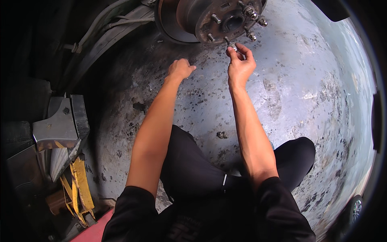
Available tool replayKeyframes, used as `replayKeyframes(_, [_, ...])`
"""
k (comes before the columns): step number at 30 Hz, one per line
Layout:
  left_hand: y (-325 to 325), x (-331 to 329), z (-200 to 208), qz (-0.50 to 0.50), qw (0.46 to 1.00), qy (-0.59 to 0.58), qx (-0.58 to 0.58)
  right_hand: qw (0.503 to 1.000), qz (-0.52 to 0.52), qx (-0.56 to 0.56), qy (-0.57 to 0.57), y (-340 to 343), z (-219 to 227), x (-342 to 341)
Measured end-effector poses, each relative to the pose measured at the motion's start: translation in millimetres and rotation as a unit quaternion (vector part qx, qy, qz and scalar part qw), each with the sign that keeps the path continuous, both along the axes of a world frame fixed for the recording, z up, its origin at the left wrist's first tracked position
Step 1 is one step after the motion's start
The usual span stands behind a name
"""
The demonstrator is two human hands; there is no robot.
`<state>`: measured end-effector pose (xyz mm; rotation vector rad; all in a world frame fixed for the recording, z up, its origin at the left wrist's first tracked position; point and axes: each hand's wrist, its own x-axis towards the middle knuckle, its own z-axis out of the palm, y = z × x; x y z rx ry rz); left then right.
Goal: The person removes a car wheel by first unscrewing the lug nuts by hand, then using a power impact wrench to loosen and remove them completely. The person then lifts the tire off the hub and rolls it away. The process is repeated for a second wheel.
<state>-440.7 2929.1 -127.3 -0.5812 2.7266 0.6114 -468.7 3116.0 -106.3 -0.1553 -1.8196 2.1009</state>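
A rusty brake disc with its wheel hub stands at the top of the head view, wheel studs pointing out. Shiny lug nuts sit on three studs on its right side. On the left, a bare stud and another bare stud show their threads. My right hand pinches a lug nut between thumb and fingertips at the end of the lowest stud. My left hand hovers below and left of the disc, fingers curled in; whatever it holds is hidden.
Dark car underbody with a pale hose fills the upper left. A yellow jack stand is at the lower left, beside a red object. A dark clump lies on the stained grey floor. Another car's wheel shows at lower right.
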Motion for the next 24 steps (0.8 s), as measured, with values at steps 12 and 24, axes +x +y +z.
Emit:
replayKeyframes(12, [110, 40, 37, -0.015, 0.996, 0.015, 0.082, 0.974, 0.127, -0.121, -0.141, 4, 13, -6])
replayKeyframes(24, [72, 47, -13, -0.251, 0.946, 0.087, 0.187, 0.857, 0.278, -0.332, -0.28, 28, 15, -30])
